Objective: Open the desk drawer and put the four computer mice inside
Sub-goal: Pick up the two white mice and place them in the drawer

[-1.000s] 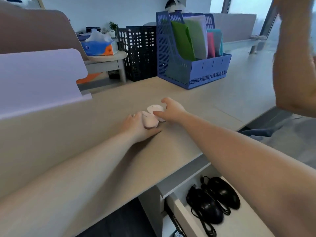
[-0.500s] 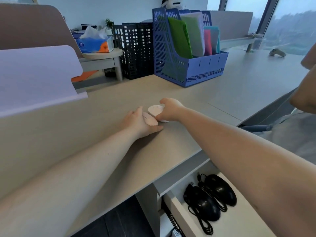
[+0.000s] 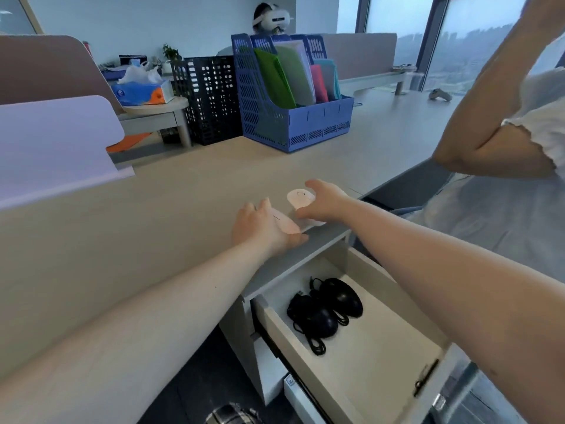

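Since half a second ago both hands have slid the two pale mice back along the tabletop to its near edge, right above the open drawer. The two black mice already lie inside, cords bunched around them. The left hand has its grip closed over the pink mouse; the right hand wraps the white mouse from the side. To do this well, I'd lift each clear of the lip, then lower it into the bare floor of the drawer, beside the black pair and off their cords. Another person's arm hangs at right, near the path. The blue file rack, black rack and tissue box stand well apart.
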The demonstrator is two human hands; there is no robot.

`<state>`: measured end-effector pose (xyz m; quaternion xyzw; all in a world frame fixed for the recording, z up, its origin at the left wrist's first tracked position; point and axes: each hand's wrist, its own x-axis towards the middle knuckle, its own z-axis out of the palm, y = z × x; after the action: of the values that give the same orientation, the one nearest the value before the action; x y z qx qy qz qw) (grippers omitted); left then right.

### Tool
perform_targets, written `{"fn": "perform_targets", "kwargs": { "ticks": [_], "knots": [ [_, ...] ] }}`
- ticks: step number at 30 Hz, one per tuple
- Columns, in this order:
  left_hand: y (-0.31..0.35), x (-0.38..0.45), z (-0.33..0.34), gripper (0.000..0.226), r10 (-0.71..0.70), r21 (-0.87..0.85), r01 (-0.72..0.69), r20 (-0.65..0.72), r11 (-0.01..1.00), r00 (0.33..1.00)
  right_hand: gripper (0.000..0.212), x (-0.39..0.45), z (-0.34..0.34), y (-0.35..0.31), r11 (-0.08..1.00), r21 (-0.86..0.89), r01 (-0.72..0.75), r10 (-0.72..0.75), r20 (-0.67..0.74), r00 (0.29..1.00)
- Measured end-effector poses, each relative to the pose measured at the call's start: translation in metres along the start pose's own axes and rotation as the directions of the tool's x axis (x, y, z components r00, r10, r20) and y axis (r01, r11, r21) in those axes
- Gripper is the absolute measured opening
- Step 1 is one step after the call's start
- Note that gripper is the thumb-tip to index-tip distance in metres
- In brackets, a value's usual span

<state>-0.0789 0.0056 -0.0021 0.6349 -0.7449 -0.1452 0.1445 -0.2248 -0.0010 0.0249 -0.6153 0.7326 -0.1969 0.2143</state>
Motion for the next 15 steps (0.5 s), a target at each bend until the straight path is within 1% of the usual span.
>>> {"fn": "perform_targets", "kwargs": {
  "ticks": [3,5,7,9,11,13,15],
  "knots": [
    [0.026,-0.041,0.026,0.110,0.050,-0.029,-0.049,0.033,0.998,0.998,0.084,-0.036,-0.002,0.035,0.998,-0.005,-0.061,0.061,0.000,0.998],
    [0.040,-0.066,0.047,0.105,0.073,-0.023,-0.072,0.063,0.997,0.995,0.081,-0.057,0.003,0.059,0.992,-0.064,-0.105,0.108,0.038,0.993],
    [0.050,-0.087,0.069,0.101,0.089,0.032,-0.093,0.105,0.995,0.990,0.079,-0.074,0.010,0.084,0.981,-0.127,-0.144,0.157,0.103,0.982],
    [0.055,-0.101,0.089,0.098,0.077,0.086,-0.090,0.146,0.992,0.986,0.079,-0.086,0.016,0.106,0.970,-0.154,-0.187,0.213,0.180,0.960],
    [0.056,-0.109,0.109,0.103,0.041,0.133,-0.067,0.187,0.989,0.982,0.077,-0.094,0.025,0.126,0.958,-0.183,-0.223,0.264,0.244,0.933],
    [0.054,-0.114,0.129,0.108,0.017,0.170,-0.055,0.219,0.984,0.975,0.072,-0.097,0.032,0.143,0.945,-0.228,-0.235,0.296,0.289,0.910],
    [0.051,-0.120,0.148,0.106,0.015,0.176,-0.058,0.239,0.983,0.971,0.067,-0.099,0.038,0.155,0.938,-0.255,-0.236,0.314,0.331,0.890]
  ]
}}
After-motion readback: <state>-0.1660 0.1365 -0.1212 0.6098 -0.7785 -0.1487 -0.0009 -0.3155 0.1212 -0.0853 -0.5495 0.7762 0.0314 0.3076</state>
